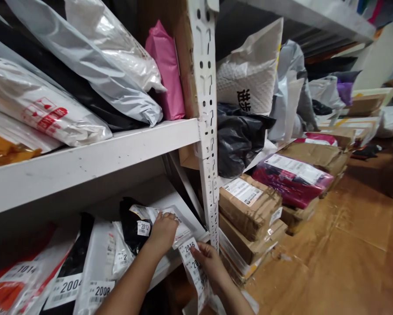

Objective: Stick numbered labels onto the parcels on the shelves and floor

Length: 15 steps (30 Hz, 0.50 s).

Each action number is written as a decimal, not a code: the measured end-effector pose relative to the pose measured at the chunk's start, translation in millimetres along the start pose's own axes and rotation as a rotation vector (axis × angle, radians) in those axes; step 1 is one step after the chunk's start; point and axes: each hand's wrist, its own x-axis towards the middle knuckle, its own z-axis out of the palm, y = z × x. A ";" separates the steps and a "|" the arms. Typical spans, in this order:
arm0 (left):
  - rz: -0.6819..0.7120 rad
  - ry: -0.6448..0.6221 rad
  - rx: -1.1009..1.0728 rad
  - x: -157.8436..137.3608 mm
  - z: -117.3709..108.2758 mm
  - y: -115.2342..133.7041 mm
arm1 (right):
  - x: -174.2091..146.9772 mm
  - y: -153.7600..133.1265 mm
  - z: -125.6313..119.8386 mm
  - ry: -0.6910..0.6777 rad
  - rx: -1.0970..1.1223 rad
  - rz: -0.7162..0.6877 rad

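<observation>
Right, two bare hands at work low by the shelving, near each other but apart! The left hand (165, 226) lies over a flat white-and-clear plastic parcel (182, 231), fingers bent down onto it; whether they grip or merely press, this angle can't tell. That parcel rests on the lower white metal shelf (166, 267), just beside a black plastic bag (130, 221) tagged 2012. And the right hand (212, 264), thumb over finger, has a long white strip of printed paper labels (196, 273) pinched near its top, number 2016 uppermost, the rest hanging down in front of the shelf edge. That strip looks feather-light, limp and easily creased, perhaps tacky underneath, so the margin seems the place to pinch, clear of the print. The parcel should be light too, soft-skinned and a bit slippery; a flat palm or a hold on its edge ought to suit it better than fingertips alone
</observation>
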 end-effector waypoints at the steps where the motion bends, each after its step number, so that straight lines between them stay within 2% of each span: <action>1: 0.020 -0.020 -0.017 -7.7 0.3 -1.4 | 2.3 2.9 2.0 0.009 0.000 -0.006; 5: 0.000 -0.125 -0.088 -27.6 3.2 -9.2 | 18.2 10.0 13.2 0.033 -0.020 -0.016; 7: -0.031 -0.125 -0.092 -31.1 10.1 -12.5 | 26.4 12.7 18.9 0.049 -0.043 -0.025; 10: -0.033 -0.025 -0.095 -31.4 25.4 -15.5 | 35.5 14.6 25.1 0.075 -0.082 -0.036; 15: 0.057 0.160 -0.139 -31.5 48.3 -17.6 | 45.0 16.9 29.2 0.135 -0.152 -0.047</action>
